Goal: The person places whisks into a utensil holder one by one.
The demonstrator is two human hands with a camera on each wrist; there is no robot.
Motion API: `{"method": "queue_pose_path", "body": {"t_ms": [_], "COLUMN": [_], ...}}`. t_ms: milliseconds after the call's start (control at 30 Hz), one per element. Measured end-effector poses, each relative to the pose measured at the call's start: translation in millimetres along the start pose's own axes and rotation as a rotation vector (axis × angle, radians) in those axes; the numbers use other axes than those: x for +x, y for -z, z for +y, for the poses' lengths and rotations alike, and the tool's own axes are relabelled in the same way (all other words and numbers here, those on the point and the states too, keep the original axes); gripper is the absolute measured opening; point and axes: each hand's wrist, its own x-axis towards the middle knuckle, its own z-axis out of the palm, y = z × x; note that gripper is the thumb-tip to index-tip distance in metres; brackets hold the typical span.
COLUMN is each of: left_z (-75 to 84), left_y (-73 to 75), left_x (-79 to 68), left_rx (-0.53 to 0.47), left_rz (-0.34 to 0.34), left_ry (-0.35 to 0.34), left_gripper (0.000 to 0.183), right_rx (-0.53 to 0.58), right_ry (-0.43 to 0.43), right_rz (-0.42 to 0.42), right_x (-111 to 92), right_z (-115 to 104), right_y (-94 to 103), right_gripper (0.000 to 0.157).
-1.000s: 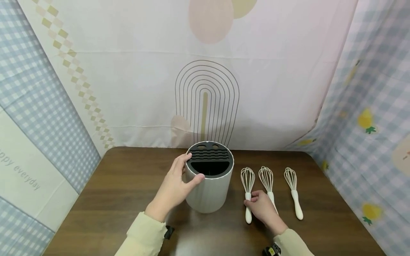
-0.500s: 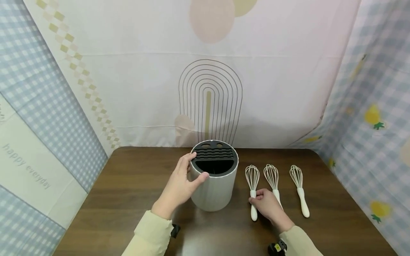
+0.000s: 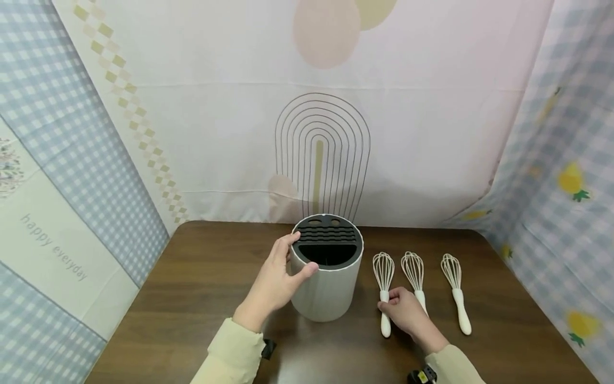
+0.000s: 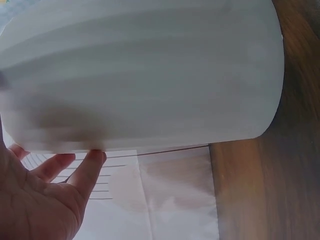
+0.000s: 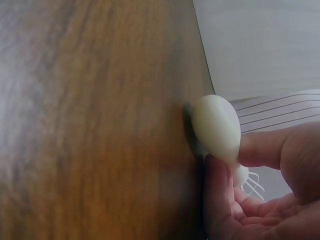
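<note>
A white cylindrical utensil holder (image 3: pixel 323 296) with a black slotted top stands upright on the table. My left hand (image 3: pixel 275 282) holds its left side near the rim, thumb at the front and fingers farther back. In the left wrist view its fingers (image 4: pixel 87 175) lie along the holder's wall (image 4: pixel 165 80). To the right, my right hand (image 3: pixel 408 312) pinches the handle of the leftmost white whisk (image 3: pixel 385 282) between thumb and fingers. The right wrist view shows the handle's rounded end (image 5: pixel 216 127) close to the tabletop. Its wire loops point toward the back.
A second whisk (image 3: pixel 413 269) lies just right of the held one, its handle partly behind my right hand. Farther right lies a third whisk (image 3: pixel 458 298). A printed cloth (image 3: pixel 230 133) hangs behind the brown wooden table (image 3: pixel 216 256), with checked cloth at both sides.
The whole head view has shifted, so everything appears farther right. Both hands keep their places on the utensil holder and the whisk; no clear movement of either thing shows.
</note>
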Motion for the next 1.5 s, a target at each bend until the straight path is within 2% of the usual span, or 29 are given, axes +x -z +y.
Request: {"method": "queue_pose_path", "body": {"t_ms": [167,367,500,700,833,967,1200,1300,1500], "left_z": [1.0,4.6,7.2,9.9,7.9,5.0,7.2,4.3,-0.9], "left_y": [-1.2,1.4,0.8,-1.3,-0.9,3.2,8.8,5.6,-4.5], "left_x": [-4.3,-5.3,-2.3,0.5,-0.1,-0.7,6.3,6.6,4.7], "left_rx": [0.002,-0.002,0.001,0.000,-0.011,-0.026,0.041,0.050,0.006], "left_rz": [-0.001,0.012,0.006,-0.008,-0.006,-0.014,0.028,0.047,0.097], "left_ry": [-0.001,-0.004,-0.002,0.008,0.000,-0.036,-0.122,-0.140,-0.154], "left_gripper": [0.072,0.071,0.071,0.071,0.070,0.065,0.065,0.064,0.062], "right_rx": [0.002,-0.056,-0.070,-0.016,0.060,0.164,0.365,0.440,0.629], "right_ry": [-0.001,0.063,0.076,0.059,0.078,0.140,0.265,0.297,0.376], "right_rz": [-0.002,0.021,0.027,0.016,0.001,-0.010,-0.003,0.007,0.055], "right_x": [-4.2,-6.1,-7.1,-9.5,-8.9,-10.3,-18.9,-23.0,-27.0], "right_z": [3.1,1.9,-0.5,-5.1,-12.6,-29.9,-65.9,-79.2,-101.6], "right_y": [-3.1,-5.8,-0.7,11.0,16.5,24.2,40.8,46.6,56.5], "right_gripper": [0.032,0.030,0.031,0.032,0.037,0.040,0.044,0.044,0.043]}}
